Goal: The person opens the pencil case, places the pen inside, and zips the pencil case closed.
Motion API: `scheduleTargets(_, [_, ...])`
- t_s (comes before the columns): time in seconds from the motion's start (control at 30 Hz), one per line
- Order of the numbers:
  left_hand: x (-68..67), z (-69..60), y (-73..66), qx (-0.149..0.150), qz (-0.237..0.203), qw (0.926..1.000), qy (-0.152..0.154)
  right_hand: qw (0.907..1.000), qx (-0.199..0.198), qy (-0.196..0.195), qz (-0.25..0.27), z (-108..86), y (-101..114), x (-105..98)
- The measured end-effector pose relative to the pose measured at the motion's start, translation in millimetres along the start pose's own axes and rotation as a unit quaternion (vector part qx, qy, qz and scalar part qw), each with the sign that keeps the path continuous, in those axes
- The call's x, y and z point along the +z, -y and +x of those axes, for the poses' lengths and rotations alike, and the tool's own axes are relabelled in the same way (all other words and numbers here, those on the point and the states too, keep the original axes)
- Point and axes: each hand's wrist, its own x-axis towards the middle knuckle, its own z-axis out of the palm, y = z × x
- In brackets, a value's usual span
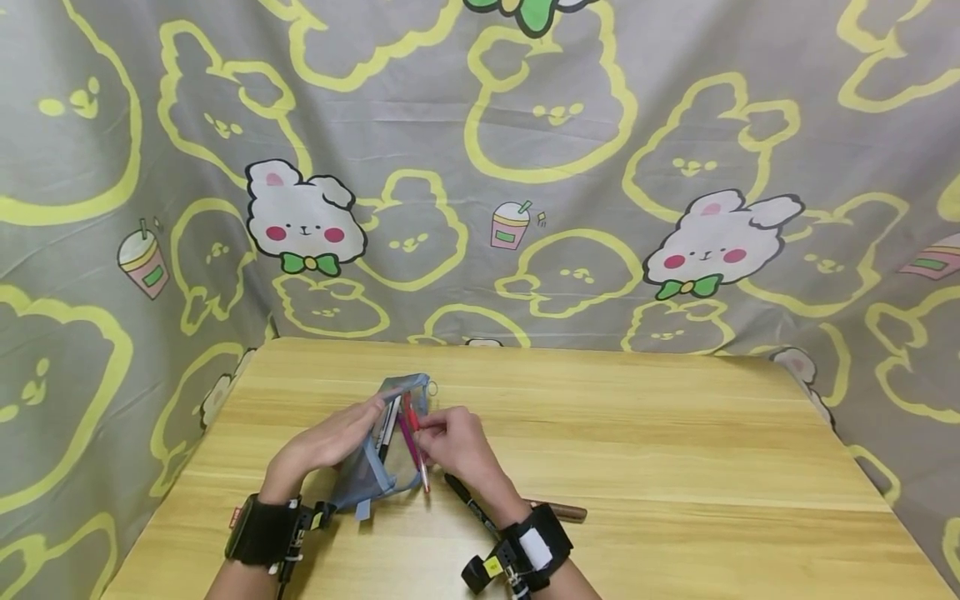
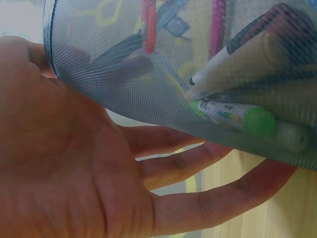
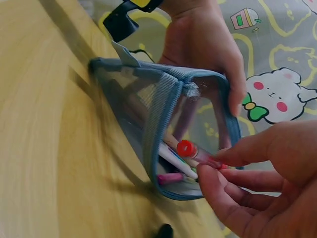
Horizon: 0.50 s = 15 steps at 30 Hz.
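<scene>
A blue-grey mesh pencil case [image 1: 358, 477] stands tilted on the table with its zip mouth apart. My left hand [image 1: 326, 442] holds it at the side; in the left wrist view the fingers [image 2: 213, 203] lie against the mesh, the thumb reaching over the rim. Between thumb and fingertips, my right hand [image 1: 461, 450] pinches a red pen [image 3: 198, 154] with a clear barrel at the mouth. Inside lie a magenta pen [image 1: 408, 440], a black-and-white pen [image 1: 388, 429] and a green-ended marker [image 2: 233, 116].
A black marker [image 1: 467, 498] lies on the wooden table [image 1: 675, 450] beneath the right forearm. To its right is a brown stick-like piece [image 1: 562, 511], partly hidden by the wrist. A printed grey curtain [image 1: 420, 125] hangs behind the table and at both sides.
</scene>
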Motion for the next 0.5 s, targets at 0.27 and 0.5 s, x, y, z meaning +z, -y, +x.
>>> scheduleTargets(0.27, [1.5, 0.7, 1.4, 0.009, -0.005, 1.0000, 0.000, 0.9939, -0.019, 0.041, 0.101, 2.8, 3.3, 7.6])
scheduleTargets(0.5, [-0.8, -0.2, 2.4, 0.006, -0.007, 1.0000, 0.000, 0.9980, -0.057, 0.026, 0.009, -2.4, 15.9, -21.4])
